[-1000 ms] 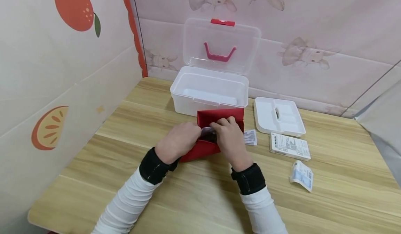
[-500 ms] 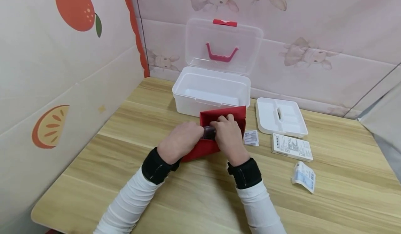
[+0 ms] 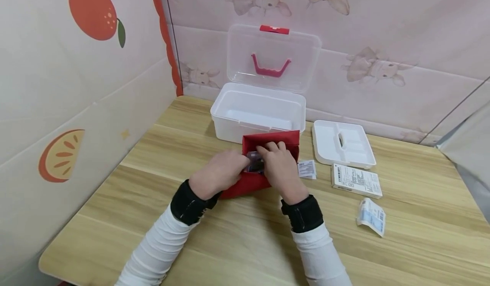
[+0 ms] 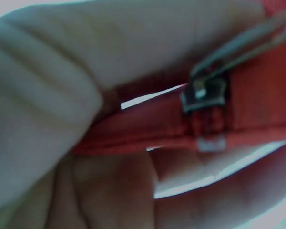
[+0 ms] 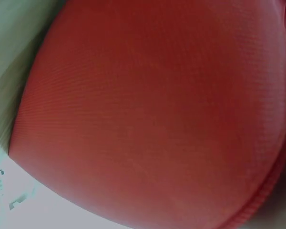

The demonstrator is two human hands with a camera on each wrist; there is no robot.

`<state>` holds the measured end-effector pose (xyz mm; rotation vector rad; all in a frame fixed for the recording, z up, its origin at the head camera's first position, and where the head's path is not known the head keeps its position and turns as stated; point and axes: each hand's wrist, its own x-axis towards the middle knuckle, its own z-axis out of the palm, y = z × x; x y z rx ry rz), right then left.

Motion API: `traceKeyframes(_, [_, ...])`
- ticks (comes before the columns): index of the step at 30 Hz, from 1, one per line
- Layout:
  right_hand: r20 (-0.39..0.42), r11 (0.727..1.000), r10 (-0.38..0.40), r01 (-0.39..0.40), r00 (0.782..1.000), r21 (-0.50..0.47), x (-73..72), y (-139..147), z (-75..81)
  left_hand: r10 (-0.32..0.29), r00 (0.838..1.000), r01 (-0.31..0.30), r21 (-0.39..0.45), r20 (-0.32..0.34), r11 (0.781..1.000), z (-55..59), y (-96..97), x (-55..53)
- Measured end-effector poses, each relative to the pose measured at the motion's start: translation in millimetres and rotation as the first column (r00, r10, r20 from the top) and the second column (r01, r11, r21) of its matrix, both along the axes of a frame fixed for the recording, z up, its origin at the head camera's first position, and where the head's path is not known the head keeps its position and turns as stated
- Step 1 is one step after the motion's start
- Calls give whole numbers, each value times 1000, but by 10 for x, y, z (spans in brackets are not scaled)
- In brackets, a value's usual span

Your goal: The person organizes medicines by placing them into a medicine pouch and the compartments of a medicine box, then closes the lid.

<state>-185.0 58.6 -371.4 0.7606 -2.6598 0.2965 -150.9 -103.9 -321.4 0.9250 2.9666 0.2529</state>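
L hand (image 3: 220, 173) clamped on edge of red zip pouch (image 3: 245, 185), R hand (image 3: 282, 171) at its mouth, grip can't tell, lid-up 1st-aid box (image 3: 229, 127) just behind.

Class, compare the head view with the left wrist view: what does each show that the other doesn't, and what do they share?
Only the head view: the clear box with its lid open, the white tray, the printed carton, the blue-and-white packet and the right hand.

Only the left wrist view: a metal-looking pull, probably a zip's.

Both: the red pouch, gripped by the left hand.
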Motion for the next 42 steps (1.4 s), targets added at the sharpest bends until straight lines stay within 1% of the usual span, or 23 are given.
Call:
traceKeyframes(3, [9,999,20,-20,1000,-44,23,20,8,5,997,-8,37,76,999,11,-22,-10])
traceKeyframes(5, [4,996,34,-34,999,-81,48,36,23,6,995,-11,52,101,999,12,-30,-18])
traceKeyframes(8, [-18,988,58,-60,998,-141,112,63,66,2,995,-10,76,105,997,6,-37,-32])
traceKeyframes(10, [-47,980,77,-84,996,-182,181,73,103,4,994,-14,89,106,996,7,-42,-37])
traceKeyframes(12, [-80,970,106,-120,991,-212,272,59,145,7,994,-18,105,110,994,12,-51,-38])
traceKeyframes(14, [-91,960,140,-158,986,-231,379,18,187,5,994,-18,118,108,993,14,-61,-40])
traceKeyframes(15, [-78,957,156,-170,985,-234,431,-13,202,1,994,-14,124,107,992,17,-67,-42])
traceKeyframes(17, [-19,957,186,-185,982,-224,521,-89,212,-14,996,2,130,92,992,14,-80,-50])
traceKeyframes(18, [28,959,196,-186,980,-215,554,-130,203,-23,996,12,130,84,991,10,-85,-56])
traceKeyframes(20, [138,964,207,-177,969,-200,589,-204,159,-30,996,20,131,81,991,9,-94,-57])
traceKeyframes(22, [216,967,208,-168,954,-191,591,-273,86,-31,996,19,139,86,990,11,-104,-46])
traceKeyframes(25, [277,963,208,-147,938,-225,571,-351,-21,-24,995,8,161,96,987,23,-114,-14])
traceKeyframes(28, [281,953,192,-111,940,-282,551,-404,-93,-9,994,-10,181,107,983,37,-124,4])
traceKeyframes(33, [273,931,177,-71,946,-359,525,-461,-141,8,990,-38,209,141,977,65,-149,-5])
traceKeyframes(35, [265,925,182,-74,947,-374,518,-475,-151,-8,991,-19,203,133,979,78,-158,-8])
traceKeyframes(39, [238,916,191,-85,952,-393,502,-483,-173,-64,990,40,193,122,980,106,-182,1])
traceKeyframes(42, [207,909,204,-107,957,-402,486,-472,-184,-111,983,81,197,147,977,136,-211,16])
